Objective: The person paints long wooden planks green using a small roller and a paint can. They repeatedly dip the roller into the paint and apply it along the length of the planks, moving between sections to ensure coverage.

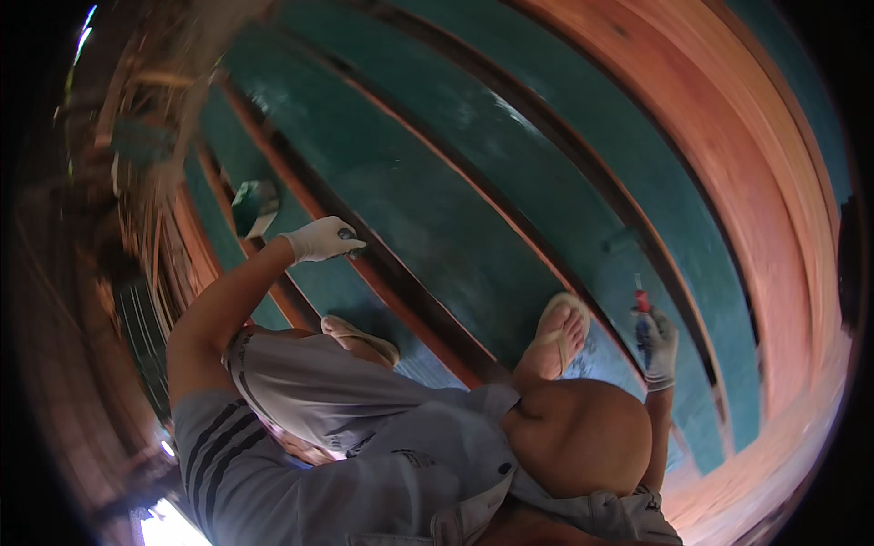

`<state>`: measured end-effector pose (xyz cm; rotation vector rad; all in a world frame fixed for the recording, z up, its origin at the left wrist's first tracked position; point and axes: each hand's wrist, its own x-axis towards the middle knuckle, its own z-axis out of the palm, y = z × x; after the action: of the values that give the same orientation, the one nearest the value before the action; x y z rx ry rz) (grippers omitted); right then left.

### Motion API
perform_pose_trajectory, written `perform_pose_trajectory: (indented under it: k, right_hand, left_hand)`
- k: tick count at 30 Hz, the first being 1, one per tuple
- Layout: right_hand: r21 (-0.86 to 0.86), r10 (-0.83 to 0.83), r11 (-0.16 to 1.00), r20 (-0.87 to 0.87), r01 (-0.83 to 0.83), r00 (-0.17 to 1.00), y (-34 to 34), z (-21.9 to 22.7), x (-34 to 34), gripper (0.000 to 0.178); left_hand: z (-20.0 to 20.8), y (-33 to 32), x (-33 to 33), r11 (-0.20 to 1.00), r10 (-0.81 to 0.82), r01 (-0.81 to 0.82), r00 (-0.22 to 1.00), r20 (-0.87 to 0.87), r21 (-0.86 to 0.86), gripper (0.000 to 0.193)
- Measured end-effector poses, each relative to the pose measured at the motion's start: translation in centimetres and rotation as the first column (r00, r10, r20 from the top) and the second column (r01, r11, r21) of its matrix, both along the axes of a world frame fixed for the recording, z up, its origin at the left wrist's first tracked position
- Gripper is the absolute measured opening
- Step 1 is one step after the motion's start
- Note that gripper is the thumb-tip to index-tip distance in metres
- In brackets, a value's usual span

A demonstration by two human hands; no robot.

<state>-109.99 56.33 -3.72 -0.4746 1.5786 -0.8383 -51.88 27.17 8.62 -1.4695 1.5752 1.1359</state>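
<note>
My right hand (662, 344), in a white work glove, is closed around the red and dark blue handle of a small paint roller (642, 302). Its thin metal rod points away from me, and the teal roller sleeve (620, 240) is over a teal-painted plank (596, 259). My left hand (320, 240), also gloved in white, is curled closed above a dark gap between planks. Something small, dark and greenish shows at its fingers, but its kind is unclear. Left of that hand, a pale container (256, 208) smeared with green paint rests on the planks.
Several long teal planks run away from me, with reddish-brown edges and dark gaps. My sandalled feet (557, 335) stand on them, knees bent. Bare orange-brown wood (783, 182) curves along the right. Stacked timber (146, 182) is blurred at the far left.
</note>
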Motion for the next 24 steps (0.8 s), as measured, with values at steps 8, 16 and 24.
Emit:
perform_pose_trajectory:
  k: [8,16,24]
  right_hand:
    - [-0.242,0.616,0.595,-0.475,-0.766,0.628,-25.9,2.5,17.3,0.033]
    - [-0.171,0.529,0.417,-0.753,-0.892,0.392,-43.6,0.9,33.2,0.040]
    - [-0.132,0.505,0.557,-0.731,-0.820,0.460,-50.4,0.8,43.2,0.044]
  left_hand:
    - [10.1,11.6,0.7,0.979,0.111,-0.098,0.992,0.067,-0.180,0.039]
    - [19.5,17.5,-4.7,0.807,0.157,-0.315,0.930,-0.333,-0.500,0.031]
    - [18.1,20.4,-0.7,0.757,0.212,-0.376,0.915,-0.343,-0.535,0.044]
